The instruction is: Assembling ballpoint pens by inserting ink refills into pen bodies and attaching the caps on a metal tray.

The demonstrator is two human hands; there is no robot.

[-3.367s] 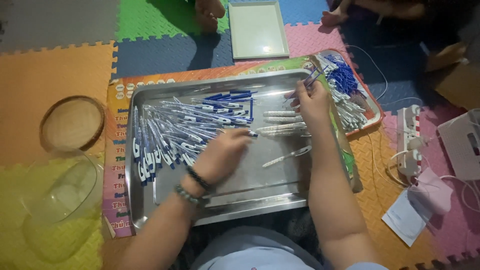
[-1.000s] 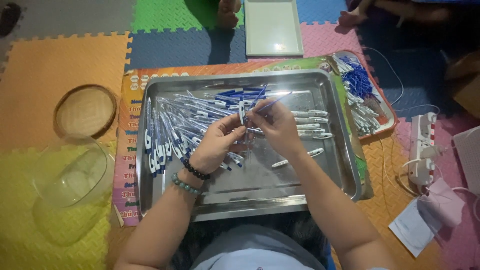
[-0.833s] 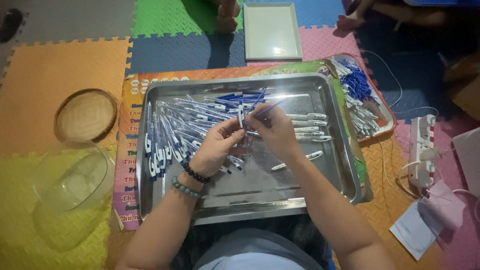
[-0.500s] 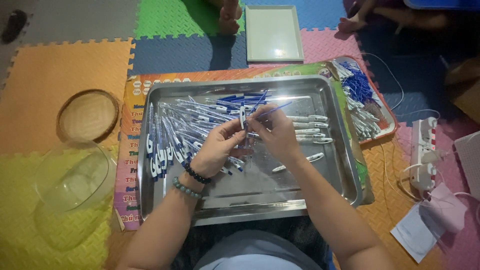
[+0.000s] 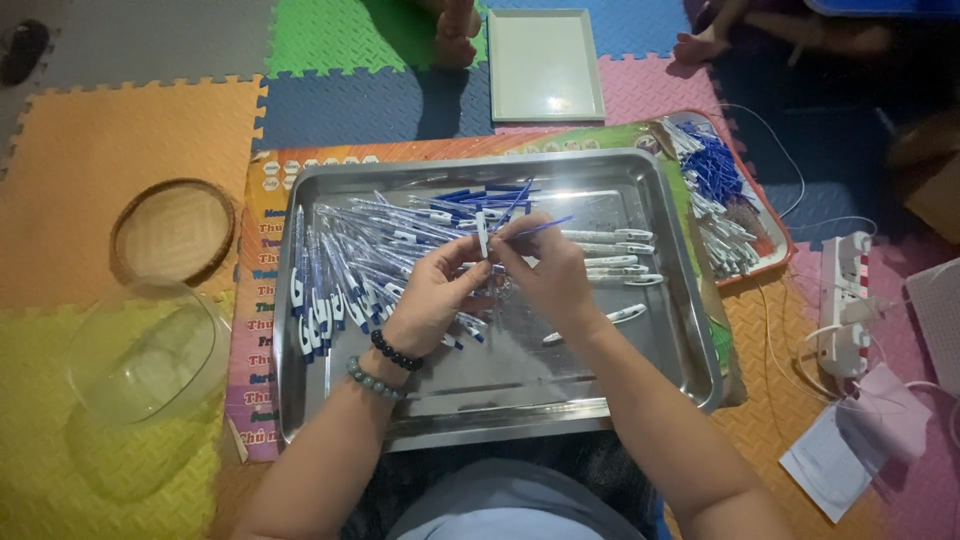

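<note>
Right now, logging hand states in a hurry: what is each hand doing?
Left hand: closed, pinching an upright pen barrel.
Right hand: closed, pinching a thin blue refill.

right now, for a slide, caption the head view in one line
Left hand and right hand fit a blue refill into a pen barrel above a steel tray of pens.

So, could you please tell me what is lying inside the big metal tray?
The metal tray holds a heap of pens and both hands; pens beneath them are hidden.
</note>
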